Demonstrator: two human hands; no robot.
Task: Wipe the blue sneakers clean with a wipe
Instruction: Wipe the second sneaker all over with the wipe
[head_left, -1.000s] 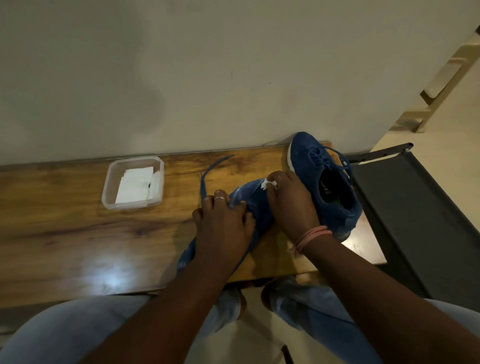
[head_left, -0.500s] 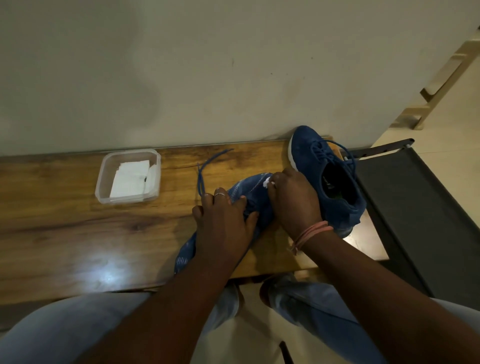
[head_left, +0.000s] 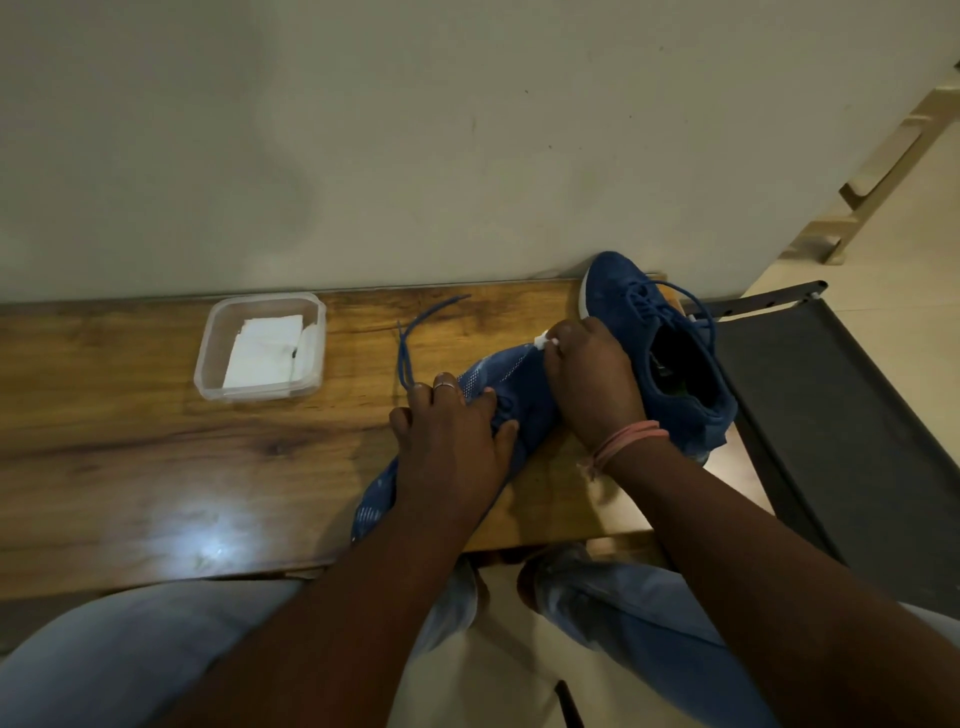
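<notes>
1. Left hand (head_left: 451, 441) presses down on the near sneaker (head_left: 511, 395), fingers spread and curled over its upper, a ring on one finger.
2. Far left on the wooden table (head_left: 130, 457) sits a clear plastic tub (head_left: 260, 348) with folded white wipes (head_left: 265, 351) inside.
3. A loose blue lace (head_left: 415, 338) trails from the near sneaker toward the wall.
4. The near sneaker lies slantwise across the table, its heel at the front edge.
5. Right hand (head_left: 592, 379) pinches a small white wipe (head_left: 544, 342) against the near sneaker's toe; a pink band circles the wrist.
6. The second sneaker (head_left: 660, 343) stands just beside it, toe to the wall.
</notes>
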